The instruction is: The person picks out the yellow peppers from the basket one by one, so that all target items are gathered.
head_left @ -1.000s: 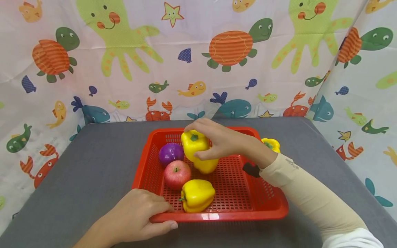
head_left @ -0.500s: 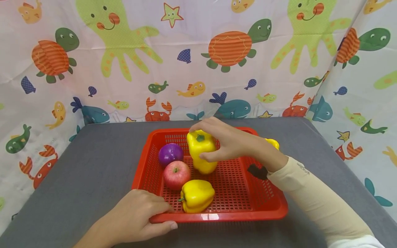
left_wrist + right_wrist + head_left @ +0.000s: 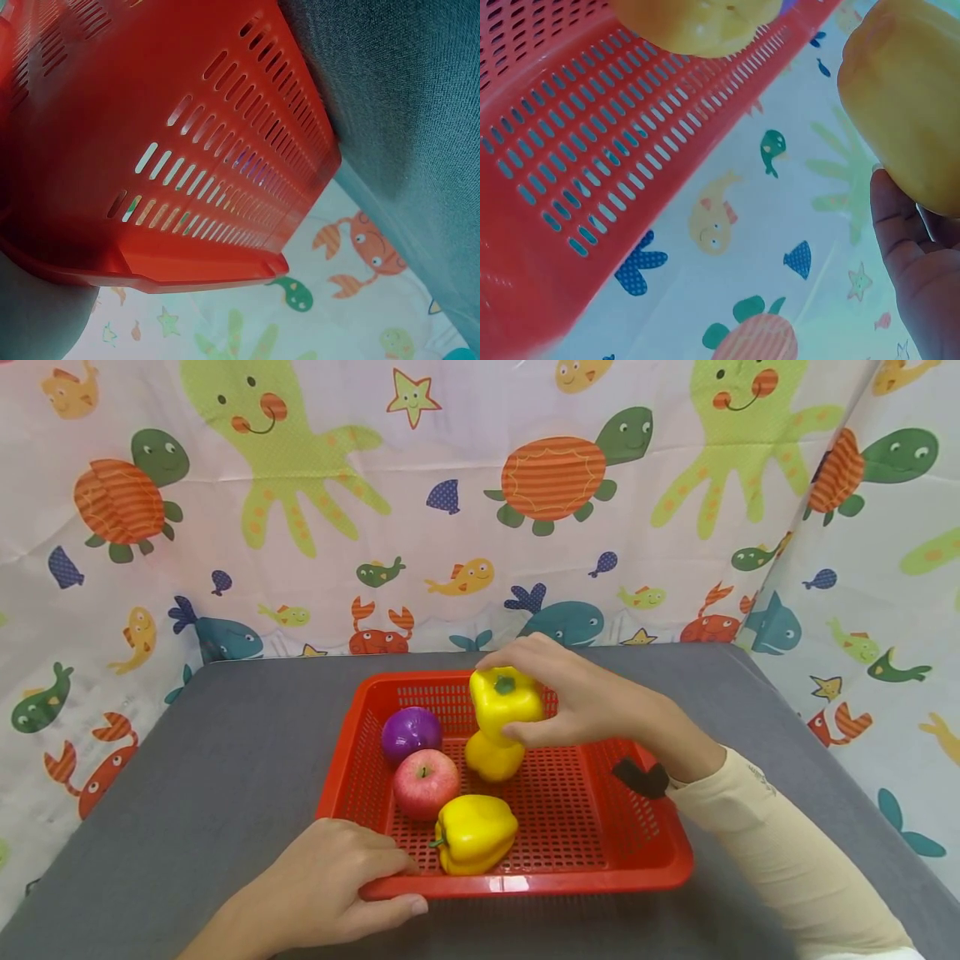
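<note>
My right hand holds a yellow bell pepper, stem up, between thumb and fingers over the back of the red plastic basket. Seen from the right wrist, this bell pepper hangs beside the basket wall. Directly below it in the head view, a second yellow bell pepper is partly hidden. My left hand grips the basket's front left corner, thumb outside and fingers over the rim. Near it, a third yellow bell pepper lies on its side inside.
A red apple and a shiny round purple vegetable sit along the basket's left side. The basket stands on a grey cloth-covered table. Behind it rises a curtain printed with sea animals.
My right hand has moved right with the bell pepper, uncovering more of the one below. A yellow pepper outside the basket at right is now hidden behind my arm. The left hand stays put.
</note>
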Demonstrator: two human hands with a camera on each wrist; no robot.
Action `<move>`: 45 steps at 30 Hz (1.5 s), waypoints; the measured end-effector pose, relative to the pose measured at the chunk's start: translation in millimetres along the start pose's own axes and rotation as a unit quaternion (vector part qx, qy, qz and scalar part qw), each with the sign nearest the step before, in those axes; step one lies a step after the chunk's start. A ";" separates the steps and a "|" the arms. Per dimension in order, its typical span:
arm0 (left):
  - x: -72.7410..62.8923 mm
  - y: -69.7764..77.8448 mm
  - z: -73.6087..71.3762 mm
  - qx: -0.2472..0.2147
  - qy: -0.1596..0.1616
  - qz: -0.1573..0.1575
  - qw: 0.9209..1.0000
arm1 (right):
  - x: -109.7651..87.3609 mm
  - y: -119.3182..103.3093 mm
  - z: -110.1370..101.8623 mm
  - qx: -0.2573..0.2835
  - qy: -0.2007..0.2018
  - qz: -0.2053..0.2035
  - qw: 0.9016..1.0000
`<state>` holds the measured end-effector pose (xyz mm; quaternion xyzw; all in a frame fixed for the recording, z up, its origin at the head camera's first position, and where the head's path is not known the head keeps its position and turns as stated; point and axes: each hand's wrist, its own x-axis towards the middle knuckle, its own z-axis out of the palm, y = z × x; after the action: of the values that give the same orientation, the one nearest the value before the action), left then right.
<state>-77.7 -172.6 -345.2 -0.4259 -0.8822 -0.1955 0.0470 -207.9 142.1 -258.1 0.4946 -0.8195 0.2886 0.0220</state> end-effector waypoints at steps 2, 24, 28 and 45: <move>0.2 0.0 0.2 -0.001 0.000 0.000 1.000 | -3.2 -1.3 -2.2 -0.001 0.007 -0.001 1.000; -0.2 0.1 0.1 0.003 -0.003 -0.010 1.000 | -45.1 -14.3 -31.2 -0.024 0.055 0.031 0.998; -0.2 -0.3 1.0 0.003 -0.003 -0.008 1.000 | -57.4 -12.9 -35.4 -0.038 0.068 0.028 0.997; -0.2 0.6 0.6 0.001 -0.006 -0.010 1.000 | -113.1 -5.4 -46.4 -0.094 0.124 0.072 0.985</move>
<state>-77.1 -172.2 -345.6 -0.4177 -0.8870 -0.1926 0.0404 -157.3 253.3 -253.4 0.3905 -0.8674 0.2699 0.1494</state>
